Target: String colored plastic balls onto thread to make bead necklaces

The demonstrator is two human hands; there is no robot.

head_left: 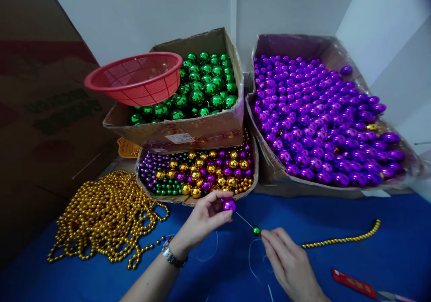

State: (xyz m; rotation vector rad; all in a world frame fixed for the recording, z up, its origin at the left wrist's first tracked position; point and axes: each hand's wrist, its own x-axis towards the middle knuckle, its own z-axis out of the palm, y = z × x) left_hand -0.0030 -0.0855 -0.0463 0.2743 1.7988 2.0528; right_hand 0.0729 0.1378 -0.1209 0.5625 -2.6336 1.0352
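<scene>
Head view: purple bead [229, 204] pinched at left hand [205, 219] fingertips.

From my seat the scene is brightly, evenly lit from overhead; I see glints on the green balls [205, 86] and purple balls [319, 118]. Corners darken and smear, the cardboard [40, 113] at left looks blurred, and straight edges bow.

The left hand [202, 219] pinches a purple ball [229, 204]; the right hand [289, 261] pinches a thin needle behind a green bead [256, 230]. Gold beads [104, 216] heap at the blue worktop's [387, 257] left edge; bead boxes [188, 133] line its far edge.
</scene>
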